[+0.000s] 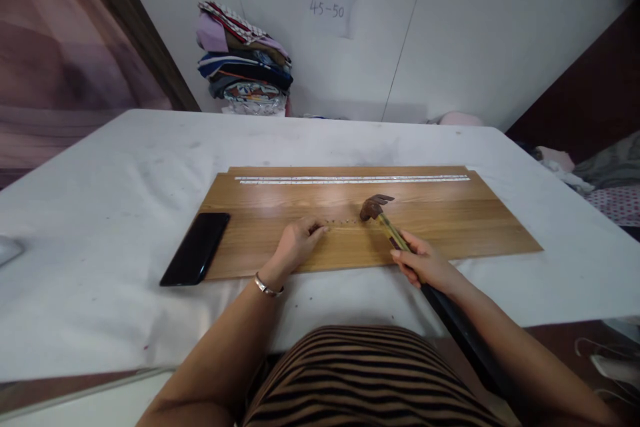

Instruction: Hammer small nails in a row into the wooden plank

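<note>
My right hand (pixel 425 263) is closed around the yellow upper handle of a claw hammer (pixel 387 227), whose black grip runs back along the forearm. The rusty brown hammer head is over the middle of a wood-grain board (pixel 425 233), its claw pointing to the upper right. Left of the head, several small nails (pixel 341 221) form a short row on the board. At the left end of that row, my left hand (pixel 299 240) has thumb and forefinger pinched together close to the board. Whatever is between those fingertips is too small to make out.
Two white ruled strips (pixel 350 180) lie along the board's far edge. A black phone (pixel 196 250) rests over its left end. White cloth covers the table (pixel 100 213). Folded clothes (pixel 245 60) are stacked behind it, and a white object (pixel 7 248) is at far left.
</note>
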The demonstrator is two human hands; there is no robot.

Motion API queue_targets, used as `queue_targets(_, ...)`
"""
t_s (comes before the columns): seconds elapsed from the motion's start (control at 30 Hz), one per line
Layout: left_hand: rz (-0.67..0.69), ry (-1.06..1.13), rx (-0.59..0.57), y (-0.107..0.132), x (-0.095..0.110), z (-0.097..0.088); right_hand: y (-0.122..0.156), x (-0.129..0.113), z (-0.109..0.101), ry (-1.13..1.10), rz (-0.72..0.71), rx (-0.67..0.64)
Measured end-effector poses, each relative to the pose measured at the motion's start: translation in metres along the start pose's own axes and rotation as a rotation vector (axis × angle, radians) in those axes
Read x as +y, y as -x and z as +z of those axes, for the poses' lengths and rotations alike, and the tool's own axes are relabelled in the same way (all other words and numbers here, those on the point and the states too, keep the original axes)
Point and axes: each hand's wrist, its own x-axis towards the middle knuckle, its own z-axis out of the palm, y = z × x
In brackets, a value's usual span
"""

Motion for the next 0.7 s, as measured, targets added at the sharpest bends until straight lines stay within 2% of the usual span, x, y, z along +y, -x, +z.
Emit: queue_targets(0.7, -0.023, 0.040, 0.057, -0.0004, -0.0062, 0.0043, -0.0001, 0.0025, -0.0012, -0.008, -0.002, -0.008)
